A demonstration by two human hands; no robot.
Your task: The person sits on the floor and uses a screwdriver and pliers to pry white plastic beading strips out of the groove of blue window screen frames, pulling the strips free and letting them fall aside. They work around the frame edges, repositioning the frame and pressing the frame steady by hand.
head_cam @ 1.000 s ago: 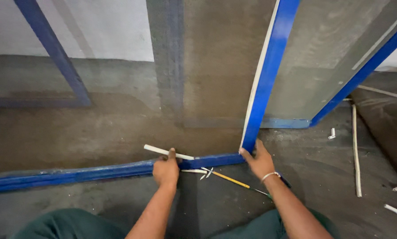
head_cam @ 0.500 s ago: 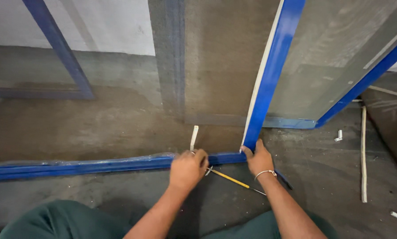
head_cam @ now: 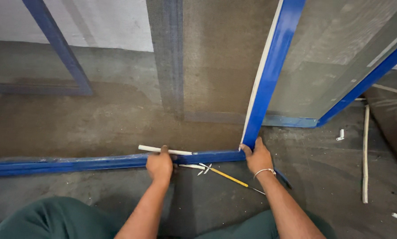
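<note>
A blue frame with grey mesh lies on the concrete floor; its lower rail (head_cam: 74, 163) runs left to right and its side rail (head_cam: 269, 75) rises from the corner. My left hand (head_cam: 159, 164) rests on the lower rail and grips a short white strip (head_cam: 163, 150) that lies flat along the rail's top edge. My right hand (head_cam: 259, 156) presses on the frame corner, wearing a thin bracelet. A yellow-handled tool (head_cam: 227, 177) lies on the floor between my hands, beside small white offcuts (head_cam: 194, 167).
A second blue mesh frame (head_cam: 366, 79) leans at the right. Long white strips (head_cam: 365, 155) and short white bits (head_cam: 341, 134) lie on the floor at right. Another blue frame (head_cam: 57, 48) shows through the mesh at upper left. My green-trousered knees fill the bottom edge.
My left hand has moved back left along the lower rail and turned the white strip from upright to flat along the rail. My right hand has stayed on the corner.
</note>
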